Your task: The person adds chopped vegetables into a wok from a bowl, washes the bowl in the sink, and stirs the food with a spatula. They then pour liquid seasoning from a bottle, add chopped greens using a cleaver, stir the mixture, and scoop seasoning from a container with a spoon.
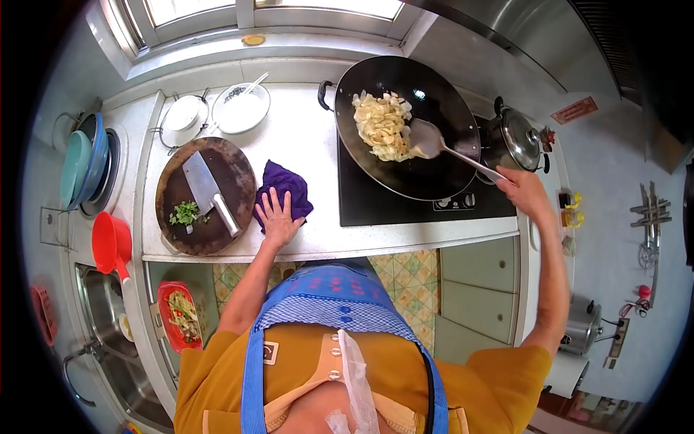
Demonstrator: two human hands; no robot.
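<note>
A: From the head camera, where's the spatula (454, 152)?

B: Upper right of the frame, its blade inside the wok (434, 94), its handle crossing the lower right rim.

A: And the fingers?

B: The right hand (522, 189) has its fingers curled around the handle end. The left hand (280, 218) lies palm down with fingers spread on a purple cloth (285, 177), left of centre.

A: How much room around them?

B: Inside the wok, dark metal shows above, below and right of the blade; the pale food (383, 126) sits against its left edge. A lidded pot (519, 137) stands close by the wok's right rim. For the left hand, the chopping board (231, 159) is just beside the cloth, a strip of white counter (322, 195) separates it from the cooktop (369, 206), and the counter's front edge runs just below the palm.

A: Which way does the spatula point?

B: Blade toward the upper left, at the food; its long axis slants down rightward to the hand.
</note>
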